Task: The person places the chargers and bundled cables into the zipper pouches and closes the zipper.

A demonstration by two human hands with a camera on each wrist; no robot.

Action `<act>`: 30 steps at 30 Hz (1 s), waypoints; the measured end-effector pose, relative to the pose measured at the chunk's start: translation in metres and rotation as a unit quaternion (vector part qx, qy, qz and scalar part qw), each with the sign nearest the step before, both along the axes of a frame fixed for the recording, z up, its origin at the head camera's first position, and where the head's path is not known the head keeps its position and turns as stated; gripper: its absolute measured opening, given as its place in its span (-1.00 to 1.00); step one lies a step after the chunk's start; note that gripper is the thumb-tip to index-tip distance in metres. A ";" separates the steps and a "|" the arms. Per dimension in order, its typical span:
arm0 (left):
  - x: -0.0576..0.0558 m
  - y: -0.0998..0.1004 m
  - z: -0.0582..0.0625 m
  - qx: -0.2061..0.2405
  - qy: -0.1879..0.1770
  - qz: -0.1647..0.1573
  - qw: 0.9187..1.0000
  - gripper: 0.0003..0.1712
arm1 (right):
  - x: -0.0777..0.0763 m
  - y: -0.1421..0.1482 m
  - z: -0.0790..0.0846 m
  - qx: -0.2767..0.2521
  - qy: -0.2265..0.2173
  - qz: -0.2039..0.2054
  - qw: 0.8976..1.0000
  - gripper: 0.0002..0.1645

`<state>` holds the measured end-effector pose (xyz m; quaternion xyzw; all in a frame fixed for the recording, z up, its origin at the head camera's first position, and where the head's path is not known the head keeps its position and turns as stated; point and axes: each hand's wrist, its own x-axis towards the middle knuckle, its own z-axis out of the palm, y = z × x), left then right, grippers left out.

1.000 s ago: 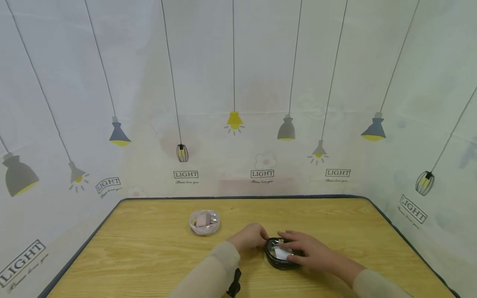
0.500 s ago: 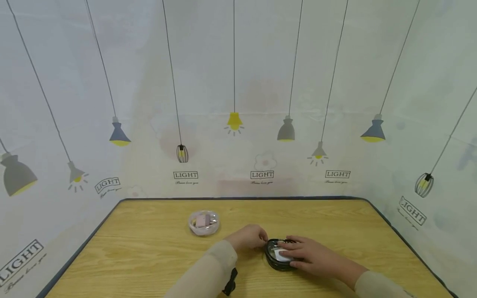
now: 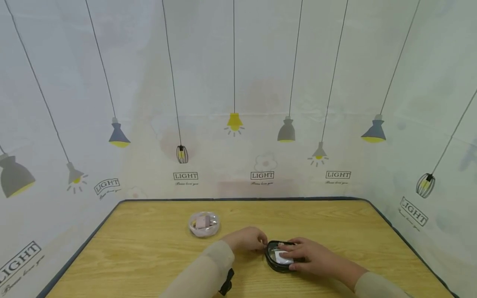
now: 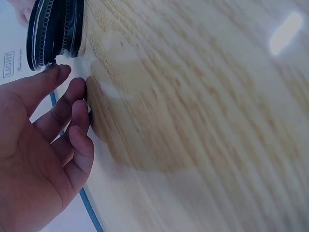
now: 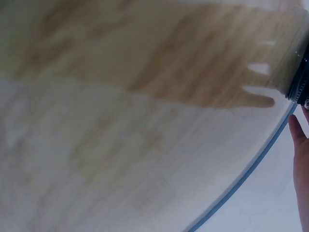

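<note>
A round black zip pouch (image 3: 275, 265) with a see-through lid lies on the table, something white showing inside. At its left edge, the thumb and forefinger of my left hand (image 3: 249, 239) pinch the zipper pull; the left wrist view has this hand (image 4: 41, 145) from the palm side, its other fingers loosely curled beside the pouch's zipped side wall (image 4: 57, 31). From the right, my right hand (image 3: 314, 256) rests on the lid with fairly straight, spread fingers, thumb near the front edge. Only its thumb side (image 5: 300, 150) appears in the right wrist view.
A second round case (image 3: 193, 225), clear and pale pink, sits farther back on the left, with a pink plug charger (image 3: 202, 222) inside. The wooden table (image 3: 141, 248) has a dark edge, and a wall covering (image 3: 208, 82) printed with lamps stands behind it.
The right hand's fingers have drawn slightly together and toward the right on the lid. The left hand stays at the pouch's left edge, its forearm shifted slightly left.
</note>
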<state>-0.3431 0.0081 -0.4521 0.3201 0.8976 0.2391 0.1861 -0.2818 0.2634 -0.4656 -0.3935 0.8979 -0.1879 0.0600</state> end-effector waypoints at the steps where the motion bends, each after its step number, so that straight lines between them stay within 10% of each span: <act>1: 0.001 -0.001 0.001 0.000 -0.002 0.000 1.000 -0.90 | 0.000 -0.001 0.000 0.003 0.003 -0.001 1.000 -0.39; 13: 0.004 -0.009 0.001 0.004 -0.035 -0.007 0.999 -0.88 | -0.005 -0.005 0.002 0.014 0.057 0.021 0.998 -0.39; 30: 0.009 -0.013 -0.001 0.003 -0.028 -0.019 0.999 -0.83 | -0.001 -0.015 0.007 0.020 0.020 -0.030 0.999 -0.41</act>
